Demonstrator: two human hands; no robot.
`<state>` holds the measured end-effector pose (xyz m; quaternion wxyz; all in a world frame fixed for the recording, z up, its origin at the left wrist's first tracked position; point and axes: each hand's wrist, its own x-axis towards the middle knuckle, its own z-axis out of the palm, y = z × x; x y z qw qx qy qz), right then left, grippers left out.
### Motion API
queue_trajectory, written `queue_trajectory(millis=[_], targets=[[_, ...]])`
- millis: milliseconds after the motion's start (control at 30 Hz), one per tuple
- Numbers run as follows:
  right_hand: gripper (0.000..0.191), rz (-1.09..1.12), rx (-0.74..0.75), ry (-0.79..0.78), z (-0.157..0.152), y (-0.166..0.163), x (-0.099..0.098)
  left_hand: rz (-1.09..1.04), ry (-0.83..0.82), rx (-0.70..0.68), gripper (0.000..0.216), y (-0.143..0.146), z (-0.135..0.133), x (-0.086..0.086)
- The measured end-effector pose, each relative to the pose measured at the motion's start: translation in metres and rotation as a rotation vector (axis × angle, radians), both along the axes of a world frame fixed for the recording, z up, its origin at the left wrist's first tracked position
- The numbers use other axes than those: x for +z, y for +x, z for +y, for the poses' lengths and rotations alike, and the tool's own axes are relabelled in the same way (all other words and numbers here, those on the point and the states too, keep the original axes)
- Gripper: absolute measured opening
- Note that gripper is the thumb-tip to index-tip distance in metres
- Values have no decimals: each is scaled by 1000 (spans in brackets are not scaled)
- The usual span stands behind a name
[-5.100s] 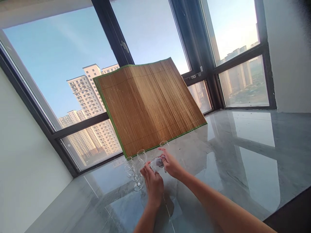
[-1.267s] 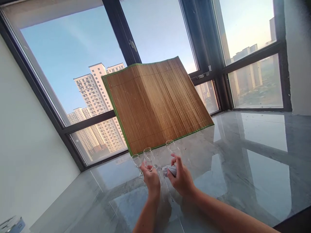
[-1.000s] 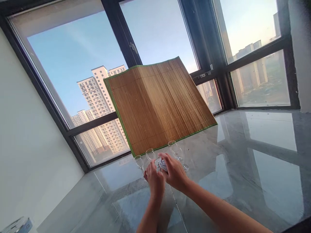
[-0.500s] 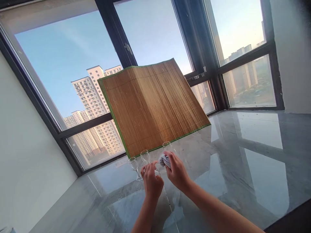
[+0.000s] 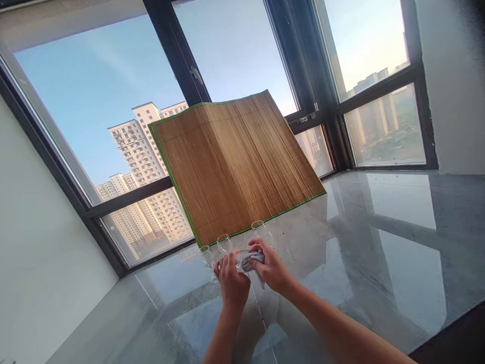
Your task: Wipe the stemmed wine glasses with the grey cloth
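Note:
My left hand [image 5: 232, 284] is closed around a clear drinking glass [image 5: 239, 255], most of it hidden by my fingers and the cloth. A bunched grey cloth [image 5: 252, 261] is pinched in my right hand [image 5: 275, 269]. It presses at the mouth of that glass, and a loose end hangs below my fingers. Just beyond my hands stand more clear glasses: a stemmed one [image 5: 205, 256] at the left, another [image 5: 224, 244] beside it, and a third [image 5: 259, 230] behind my right hand.
A bamboo mat [image 5: 242, 167] with green edging leans against the window behind the glasses. The glossy grey stone surface [image 5: 326, 303] reflects the windows. Dark window frames [image 5: 337, 121] and a white wall [image 5: 41, 242] border it.
My right hand has brought the cloth slightly down and left, onto the held glass, and the cloth's loose end now shows. The view has shifted slightly.

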<state>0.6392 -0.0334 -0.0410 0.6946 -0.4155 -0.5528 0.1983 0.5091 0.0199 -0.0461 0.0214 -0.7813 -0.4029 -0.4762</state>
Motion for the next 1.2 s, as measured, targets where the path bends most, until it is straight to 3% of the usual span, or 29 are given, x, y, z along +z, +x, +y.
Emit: queue_trajectory(millis=[133,233,300,433,567,700,800,867,1033,1200], targets=[[36,188,198,-62,-6,3,11,-144,-149,-151,44,3,0,1],[33,292,191,-24,-12,10,23,-345,-369,-358,38,10,1,-2],[32,321,44,80,-14,19,30,-503,-562,-494,43,14,2,-5],[25,216,-571,284,-13,51,33,-683,-865,-661,52,19,-2,-11],[30,258,-902,208,-2,88,18,-749,-993,-762,51,25,-14,-13],[32,275,-957,30,8,104,2,-689,-1012,-805,55,32,-18,-16],[31,254,-943,-3,10,104,-1,-567,-986,-783,57,34,-14,-19],[32,256,-938,14,11,103,-1,-419,-878,-695,53,33,-12,-21],[34,308,-941,56,11,102,0,71,-476,-294,25,26,-9,-24],[33,324,-931,86,11,101,2,167,-467,-343,24,31,-9,-32]])
